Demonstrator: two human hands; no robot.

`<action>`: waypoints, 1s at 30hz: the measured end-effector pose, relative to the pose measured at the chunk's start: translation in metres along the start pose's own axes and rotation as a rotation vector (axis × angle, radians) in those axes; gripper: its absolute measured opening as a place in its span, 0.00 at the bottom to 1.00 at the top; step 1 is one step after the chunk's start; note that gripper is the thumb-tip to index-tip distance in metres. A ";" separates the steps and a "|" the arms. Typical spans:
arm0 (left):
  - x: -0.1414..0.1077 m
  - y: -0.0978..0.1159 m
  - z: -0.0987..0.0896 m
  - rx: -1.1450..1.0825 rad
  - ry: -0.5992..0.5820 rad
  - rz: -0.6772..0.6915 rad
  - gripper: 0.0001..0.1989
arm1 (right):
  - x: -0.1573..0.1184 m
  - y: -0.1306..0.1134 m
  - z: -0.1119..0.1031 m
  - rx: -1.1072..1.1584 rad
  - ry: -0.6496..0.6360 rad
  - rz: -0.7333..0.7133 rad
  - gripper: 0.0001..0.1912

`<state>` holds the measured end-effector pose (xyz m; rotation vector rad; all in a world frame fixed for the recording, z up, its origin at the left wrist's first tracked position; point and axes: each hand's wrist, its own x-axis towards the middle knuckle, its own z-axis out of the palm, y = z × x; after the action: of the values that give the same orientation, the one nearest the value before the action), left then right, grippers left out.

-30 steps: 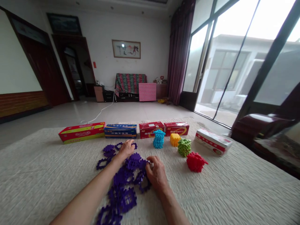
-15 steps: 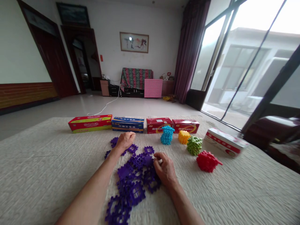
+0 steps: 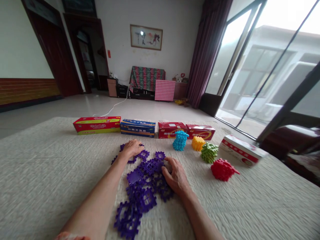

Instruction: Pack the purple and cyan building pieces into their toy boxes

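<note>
Lowered since the earlier frame, left hand [image 3: 131, 148] partly covers purple, flat, toothed plastic pieces [image 3: 134, 177], grasp unclear; right hand [image 3: 176, 175] curves loosely beside them, unclenched.

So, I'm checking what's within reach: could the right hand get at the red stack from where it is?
Probably yes: the right hand is at the edge of the purple pieces, and only the cloth shows between it and the red stack.

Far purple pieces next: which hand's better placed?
Left, I'd say: the left hand is over those far purple pieces, while the right hand is at the right edge of the nearer purple pile.
</note>
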<state>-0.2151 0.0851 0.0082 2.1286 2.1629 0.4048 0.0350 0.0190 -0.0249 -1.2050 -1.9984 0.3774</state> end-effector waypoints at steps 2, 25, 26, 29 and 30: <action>-0.004 0.007 -0.005 -0.019 -0.037 0.049 0.16 | 0.000 -0.001 -0.001 -0.003 -0.012 -0.003 0.17; -0.004 -0.014 -0.020 0.046 -0.042 -0.232 0.19 | 0.006 0.004 -0.004 0.090 0.038 0.033 0.19; -0.004 -0.018 -0.018 0.053 -0.067 -0.250 0.18 | 0.006 0.005 -0.004 0.082 0.013 0.007 0.19; -0.003 -0.020 -0.017 0.056 -0.110 -0.254 0.14 | 0.005 0.003 -0.004 0.031 -0.065 -0.032 0.19; -0.004 -0.018 -0.017 0.054 -0.114 -0.246 0.14 | 0.005 0.002 -0.004 0.009 -0.087 -0.035 0.18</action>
<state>-0.2363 0.0794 0.0201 1.8282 2.3538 0.2026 0.0379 0.0238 -0.0213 -1.1639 -2.0867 0.4273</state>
